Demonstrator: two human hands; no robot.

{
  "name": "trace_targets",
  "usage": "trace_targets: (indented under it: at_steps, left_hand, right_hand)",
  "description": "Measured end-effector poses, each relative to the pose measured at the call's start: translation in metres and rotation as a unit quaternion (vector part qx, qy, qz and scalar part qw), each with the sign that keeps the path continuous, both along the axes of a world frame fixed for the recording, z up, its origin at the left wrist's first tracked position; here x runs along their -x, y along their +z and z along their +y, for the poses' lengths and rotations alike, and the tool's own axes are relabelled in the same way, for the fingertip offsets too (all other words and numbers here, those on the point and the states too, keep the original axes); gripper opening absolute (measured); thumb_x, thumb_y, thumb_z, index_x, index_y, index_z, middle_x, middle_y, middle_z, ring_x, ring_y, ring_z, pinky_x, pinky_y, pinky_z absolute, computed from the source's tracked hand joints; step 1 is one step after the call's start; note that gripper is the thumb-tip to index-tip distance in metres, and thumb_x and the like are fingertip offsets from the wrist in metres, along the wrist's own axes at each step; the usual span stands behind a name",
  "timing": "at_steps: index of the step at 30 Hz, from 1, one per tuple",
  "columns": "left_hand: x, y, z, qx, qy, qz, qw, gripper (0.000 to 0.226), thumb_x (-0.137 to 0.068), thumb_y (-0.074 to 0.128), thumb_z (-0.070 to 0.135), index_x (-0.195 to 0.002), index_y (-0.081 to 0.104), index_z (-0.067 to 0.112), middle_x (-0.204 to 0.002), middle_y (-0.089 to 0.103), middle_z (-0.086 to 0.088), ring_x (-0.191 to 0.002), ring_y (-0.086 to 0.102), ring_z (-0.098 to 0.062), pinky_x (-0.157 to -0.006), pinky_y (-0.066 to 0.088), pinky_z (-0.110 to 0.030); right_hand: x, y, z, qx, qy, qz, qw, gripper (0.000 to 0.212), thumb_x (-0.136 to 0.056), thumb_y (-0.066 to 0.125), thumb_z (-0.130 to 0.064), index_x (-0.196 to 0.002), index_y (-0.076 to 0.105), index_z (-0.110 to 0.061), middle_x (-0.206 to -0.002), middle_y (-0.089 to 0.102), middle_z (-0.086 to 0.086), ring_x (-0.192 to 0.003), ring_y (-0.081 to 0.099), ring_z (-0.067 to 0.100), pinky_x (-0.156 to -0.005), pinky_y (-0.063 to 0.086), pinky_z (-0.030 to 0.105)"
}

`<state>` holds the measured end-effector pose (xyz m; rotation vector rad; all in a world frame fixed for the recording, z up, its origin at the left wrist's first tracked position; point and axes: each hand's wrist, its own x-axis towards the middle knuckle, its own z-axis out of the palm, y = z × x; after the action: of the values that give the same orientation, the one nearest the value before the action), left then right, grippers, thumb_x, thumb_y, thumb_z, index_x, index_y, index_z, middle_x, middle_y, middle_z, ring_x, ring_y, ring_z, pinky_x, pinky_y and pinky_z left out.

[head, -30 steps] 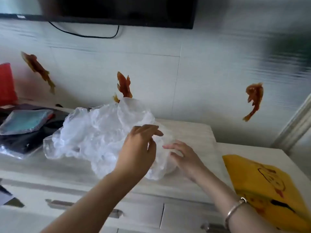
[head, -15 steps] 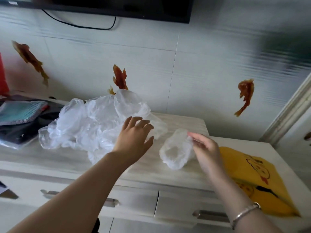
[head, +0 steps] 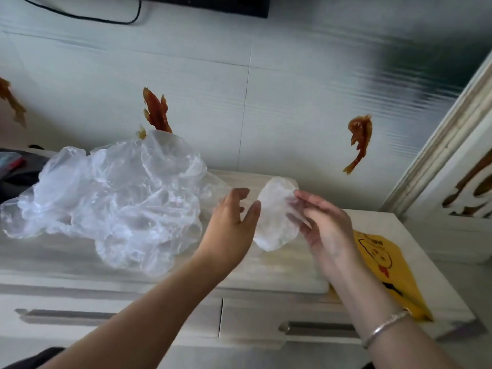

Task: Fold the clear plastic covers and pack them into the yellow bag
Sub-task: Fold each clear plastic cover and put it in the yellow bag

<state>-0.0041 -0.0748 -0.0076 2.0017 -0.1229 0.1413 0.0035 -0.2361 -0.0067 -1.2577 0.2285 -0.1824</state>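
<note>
The work surface is a pale wood-grain cabinet top [head: 279, 267] set against a white panelled wall [head: 292, 102]. Two drawers with metal bar handles [head: 316, 328] run along its front. Fish-shaped orange decorations [head: 358, 142] are fixed to the wall, and the lower edge of a dark screen [head: 213, 4] with a black cable shows at the top. A pale door frame [head: 452, 129] stands at far right.

A large crumpled pile of clear plastic covers [head: 111, 209] lies on the left half of the cabinet top. Dark items [head: 16, 171] sit behind it at the left edge; they cannot be identified.

The right hand [head: 324, 227] pinches a single clear plastic cover [head: 274, 217] between thumb and fingers, holding it up above the surface. The left hand [head: 231, 225] is beside this cover with fingers relaxed and spread, thumb at its left edge; whether it touches cannot be determined. A silver bracelet [head: 386, 326] is on the right wrist.

The yellow bag [head: 386, 270] lies flat on the lower right section of the cabinet top, partly behind the right forearm.
</note>
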Motion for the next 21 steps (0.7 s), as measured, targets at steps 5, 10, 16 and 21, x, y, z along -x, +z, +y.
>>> trace_targets:
  at_steps: [5, 10, 16, 21]
  left_hand:
    - [-0.028, -0.01, 0.001, 0.19, 0.028, 0.137, 0.972, 0.028, -0.1, 0.041, 0.033, -0.124, 0.054, 0.027, -0.127, 0.057, 0.002, -0.116, 0.054, -0.019, -0.103, 0.04, -0.037]
    - [-0.032, -0.02, 0.007, 0.306, -0.104, 0.263, 0.909, 0.032, -0.093, 0.058, 0.025, -0.124, 0.059, 0.022, -0.115, 0.068, -0.003, -0.107, 0.064, -0.024, -0.103, 0.045, -0.045]
    - [-0.032, -0.016, 0.007, 0.321, -0.134, 0.253, 0.903, 0.025, -0.087, 0.066, 0.021, -0.111, 0.065, 0.013, -0.1, 0.069, -0.006, -0.088, 0.065, -0.019, -0.089, 0.054, -0.037]
    - [-0.032, -0.02, 0.001, 0.28, -0.053, 0.22, 0.933, 0.013, -0.085, 0.07, 0.017, -0.077, 0.06, 0.015, -0.072, 0.055, 0.002, -0.065, 0.053, -0.009, -0.087, 0.054, -0.035]
  right_hand:
    - [-0.004, 0.001, -0.014, -0.17, 0.043, 0.048, 0.983, 0.029, -0.093, 0.038, 0.011, -0.088, 0.063, -0.003, -0.076, 0.066, 0.013, -0.066, 0.065, 0.02, -0.066, 0.061, 0.033]
    - [-0.007, -0.008, -0.02, -0.106, 0.102, 0.12, 0.982, 0.022, -0.091, 0.054, -0.004, -0.11, 0.066, -0.001, -0.109, 0.067, 0.021, -0.095, 0.063, 0.031, -0.083, 0.052, 0.037]
    - [-0.008, -0.015, -0.011, -0.063, 0.137, 0.096, 0.984, 0.019, -0.086, 0.056, -0.01, -0.099, 0.064, 0.001, -0.088, 0.066, 0.011, -0.076, 0.064, 0.02, -0.071, 0.051, 0.032]
    - [-0.011, -0.021, -0.001, -0.105, 0.171, 0.139, 0.97, 0.029, -0.095, 0.053, -0.029, -0.103, 0.067, -0.004, -0.091, 0.073, 0.008, -0.083, 0.071, 0.02, -0.073, 0.056, 0.031]
